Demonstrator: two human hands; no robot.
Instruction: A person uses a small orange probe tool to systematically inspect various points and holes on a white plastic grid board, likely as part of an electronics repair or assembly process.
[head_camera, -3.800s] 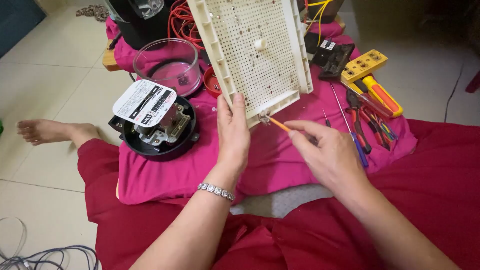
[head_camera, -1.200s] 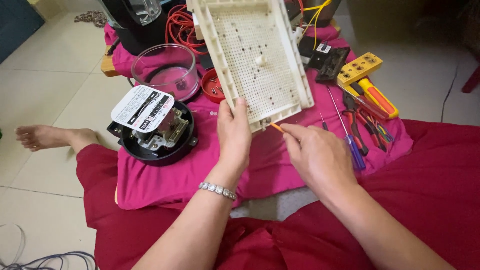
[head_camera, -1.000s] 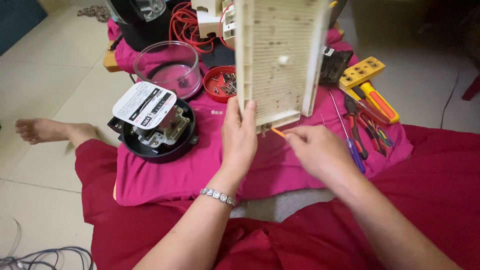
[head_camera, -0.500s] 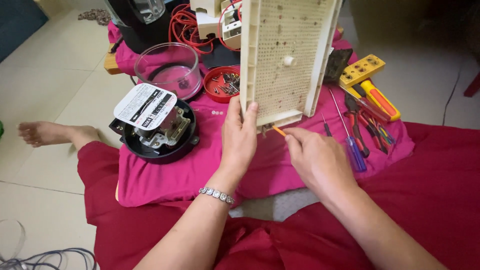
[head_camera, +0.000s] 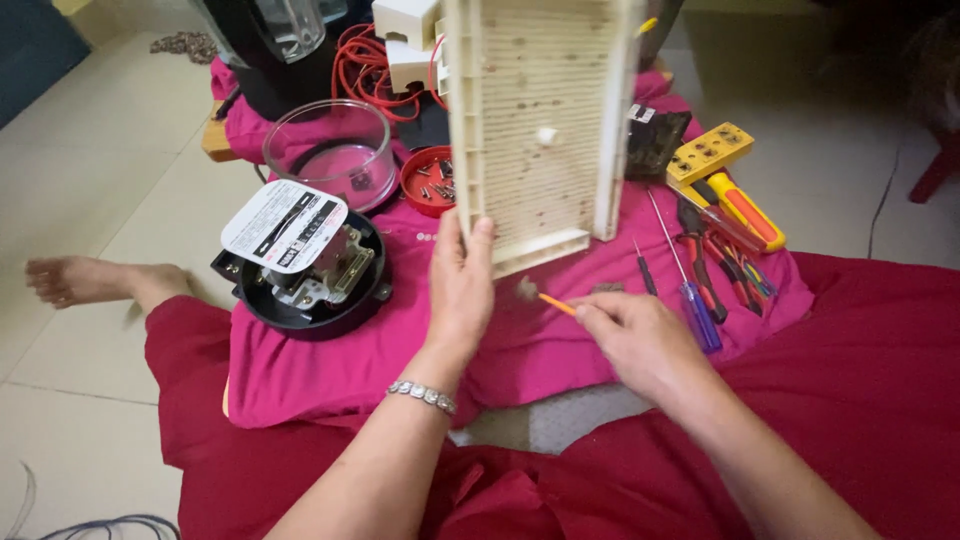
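on the pink cloth (head_camera: 330, 365) at the far left sits a round black meter base (head_camera: 310, 275) with a clear glass dome (head_camera: 330, 150) behind it. my left hand (head_camera: 460, 290) grasps the cream perforated panel (head_camera: 540, 120) by its lower left corner, thumb on the front face, holding it upright. just below its bottom edge, my right hand (head_camera: 640, 335) pinches a small orange brush (head_camera: 545, 298), its bristles just beside the left fingers. screwdrivers and pliers (head_camera: 710, 260) lie to the right.

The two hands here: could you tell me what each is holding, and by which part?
The left hand grips the cream perforated panel at its lower edge; the right hand pinches a thin orange tool by its rear end.
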